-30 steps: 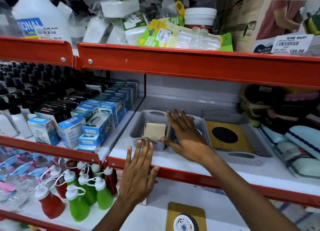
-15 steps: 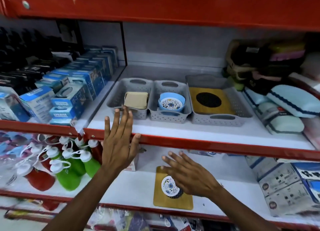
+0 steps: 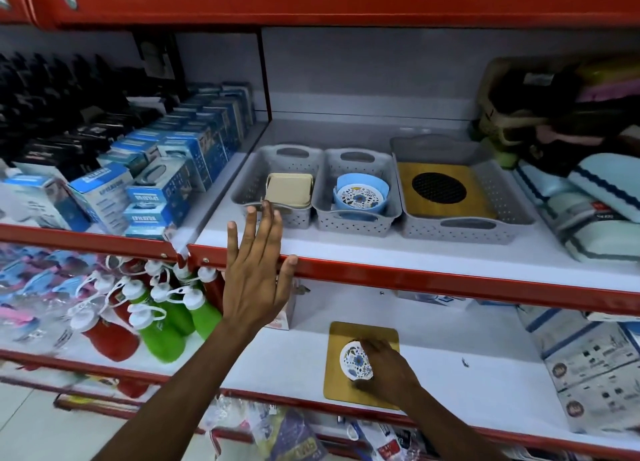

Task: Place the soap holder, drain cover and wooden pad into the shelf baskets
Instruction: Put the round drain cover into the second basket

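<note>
A right hand [image 3: 388, 374] closed its fingers on a floral drain cover [image 3: 356, 360] atop a wooden pad [image 3: 349, 332] — the left hand [image 3: 254, 280], fingers spread, empty, rested against the red shelf edge [image 3: 450, 280].

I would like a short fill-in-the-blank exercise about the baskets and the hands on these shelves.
1. The beige square soap holder lies in the ____ grey basket.
2. The right hand touches the round floral drain cover lying on a ____ pad.
3. The left hand is spread ____, holding nothing.
4. The widest grey basket holds a pad with a ____ round centre.

Missing words: left; wooden; open; black
</note>
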`<state>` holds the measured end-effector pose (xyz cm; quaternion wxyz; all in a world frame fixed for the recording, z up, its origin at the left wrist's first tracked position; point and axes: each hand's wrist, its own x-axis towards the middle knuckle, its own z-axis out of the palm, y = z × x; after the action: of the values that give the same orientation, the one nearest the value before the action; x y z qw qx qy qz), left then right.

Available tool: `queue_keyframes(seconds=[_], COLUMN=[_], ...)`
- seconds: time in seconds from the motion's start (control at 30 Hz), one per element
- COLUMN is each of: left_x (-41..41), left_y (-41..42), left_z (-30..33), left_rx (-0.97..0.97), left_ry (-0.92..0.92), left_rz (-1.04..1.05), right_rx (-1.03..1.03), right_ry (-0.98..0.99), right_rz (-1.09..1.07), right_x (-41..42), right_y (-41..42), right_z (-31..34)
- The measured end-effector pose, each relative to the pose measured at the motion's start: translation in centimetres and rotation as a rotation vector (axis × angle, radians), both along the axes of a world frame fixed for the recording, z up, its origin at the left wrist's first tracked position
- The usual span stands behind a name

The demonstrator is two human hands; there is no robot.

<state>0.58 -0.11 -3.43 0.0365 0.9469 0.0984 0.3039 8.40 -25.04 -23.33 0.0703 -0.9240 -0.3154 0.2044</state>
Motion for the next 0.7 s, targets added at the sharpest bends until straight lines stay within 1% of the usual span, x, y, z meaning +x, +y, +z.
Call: queue_keyframes(seconds=[0.23,0.33,0.47,0.57,0.63,0.7], left_x=[0.0,0.0,0.0,0.0,0.1,0.0], left_y=[0.0,0.0,0.0,0.0,-0.1,-0.1], left_z=[0.0,0.0,0.0,0.0,0.0,-0.1], left_rx=[-0.003,-0.003,-0.002,-0.005,-0.011,-0.017], left_ry=[0.0,0.002,0.001,-0.003,-0.011,-0.017], left_rz=[0.006,0.004,0.006,0.008,0.008,0.007], right_rx=[0.055,0.211,0.564,0.78,0.893,0.957], right_ry=[0.014,0.035,-0.149,-0.324,-0.423,-0.491], right_rz=[-0.027,-0.085,-0.027,0.042,0.072,0.079], right_x=[0.3,-0.2,-1.9,-3.4,-4.2,-4.5], right_y=[0.1,-0.4,-1.5,-2.1,-2.0,-1.5], right_z=[-0.8,0.7,5.0,10.2,13.9,17.1])
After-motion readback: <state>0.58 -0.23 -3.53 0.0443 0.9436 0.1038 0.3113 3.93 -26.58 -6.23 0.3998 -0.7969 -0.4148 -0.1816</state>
